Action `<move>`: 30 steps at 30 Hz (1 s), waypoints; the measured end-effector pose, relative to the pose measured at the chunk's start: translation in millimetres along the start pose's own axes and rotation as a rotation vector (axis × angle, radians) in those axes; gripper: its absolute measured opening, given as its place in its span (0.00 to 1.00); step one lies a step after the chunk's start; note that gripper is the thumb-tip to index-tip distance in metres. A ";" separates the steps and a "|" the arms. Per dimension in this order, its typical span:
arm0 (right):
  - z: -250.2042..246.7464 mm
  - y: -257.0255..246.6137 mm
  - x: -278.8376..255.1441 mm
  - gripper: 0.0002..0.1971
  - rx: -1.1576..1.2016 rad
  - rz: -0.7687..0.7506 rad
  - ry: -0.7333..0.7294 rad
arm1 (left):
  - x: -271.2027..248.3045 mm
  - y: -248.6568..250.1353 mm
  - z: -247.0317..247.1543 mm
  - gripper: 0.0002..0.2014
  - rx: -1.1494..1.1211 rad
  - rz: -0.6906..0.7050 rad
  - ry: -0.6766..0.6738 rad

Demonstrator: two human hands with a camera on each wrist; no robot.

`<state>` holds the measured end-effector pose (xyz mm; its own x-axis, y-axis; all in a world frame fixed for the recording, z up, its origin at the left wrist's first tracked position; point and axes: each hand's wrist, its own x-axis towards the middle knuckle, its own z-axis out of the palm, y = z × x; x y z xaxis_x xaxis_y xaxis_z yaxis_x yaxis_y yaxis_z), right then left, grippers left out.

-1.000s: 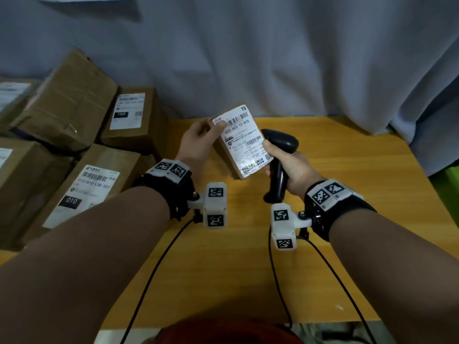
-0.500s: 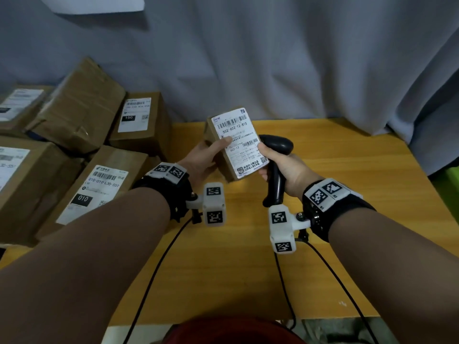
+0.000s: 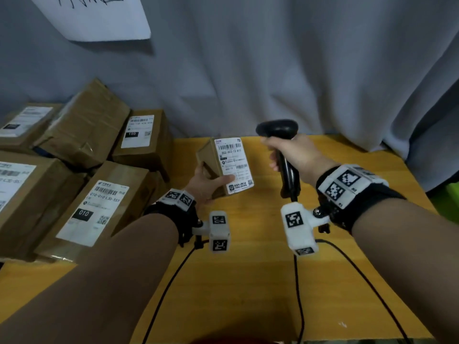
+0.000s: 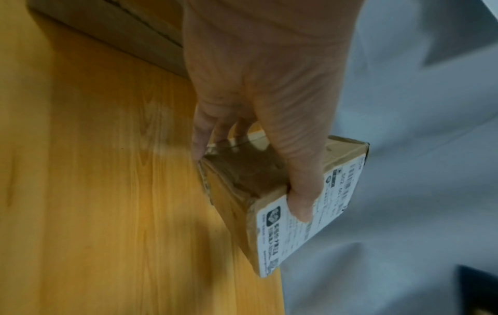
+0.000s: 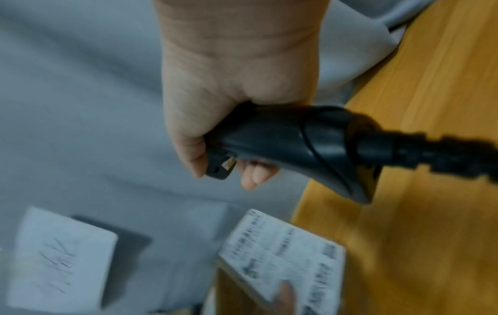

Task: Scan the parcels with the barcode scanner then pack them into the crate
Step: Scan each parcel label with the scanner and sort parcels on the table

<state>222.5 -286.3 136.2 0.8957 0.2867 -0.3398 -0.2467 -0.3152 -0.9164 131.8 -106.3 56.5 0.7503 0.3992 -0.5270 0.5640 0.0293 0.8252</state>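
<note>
My left hand (image 3: 208,184) grips a small brown parcel (image 3: 224,167) above the wooden table, white barcode label facing up; the thumb lies on the label. In the left wrist view the parcel (image 4: 272,191) is pinched between thumb and fingers. My right hand (image 3: 290,155) grips the handle of a black barcode scanner (image 3: 278,130), raised to the right of the parcel with its head pointing left. The right wrist view shows the scanner (image 5: 291,140) in my fist and the parcel's label (image 5: 283,255) below it, blurred. No crate is in view.
Several labelled cardboard parcels (image 3: 99,199) are stacked on the left of the wooden table (image 3: 248,281). A grey curtain (image 3: 273,70) hangs behind, with a white sheet (image 3: 99,16) pinned to it. Black cables (image 3: 300,306) trail toward the near edge.
My right hand has lifted the scanner up and to the right, away from the parcel. My left hand has lowered and tilted the parcel so its label lies flatter. The head view has tilted upward.
</note>
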 end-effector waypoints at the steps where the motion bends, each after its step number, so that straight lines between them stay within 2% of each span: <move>1: -3.0 -12.3 -2.8 0.14 0.026 -0.022 -0.037 | 0.2 0.8 -0.3 0.45 -0.013 0.006 0.011; 6: -6.2 -30.3 -15.4 0.16 -0.066 0.003 -0.179 | 1.7 5.1 4.5 0.42 -0.051 -0.024 0.000; 15: 1.4 -0.4 -26.0 0.06 -0.115 0.072 -0.123 | -3.6 0.3 12.7 0.42 0.051 -0.116 -0.057; 18: 3.9 1.5 -29.3 0.06 -0.096 0.083 -0.135 | -6.2 1.3 15.8 0.38 0.110 -0.109 -0.053; 30: 8.4 6.8 -29.0 0.07 -0.072 0.113 -0.173 | -9.1 -3.2 18.6 0.38 0.098 -0.146 -0.038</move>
<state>191.7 -289.1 138.0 0.7855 0.3949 -0.4765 -0.3093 -0.4164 -0.8549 129.6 -127.0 54.9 0.6694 0.3621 -0.6487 0.6976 -0.0059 0.7165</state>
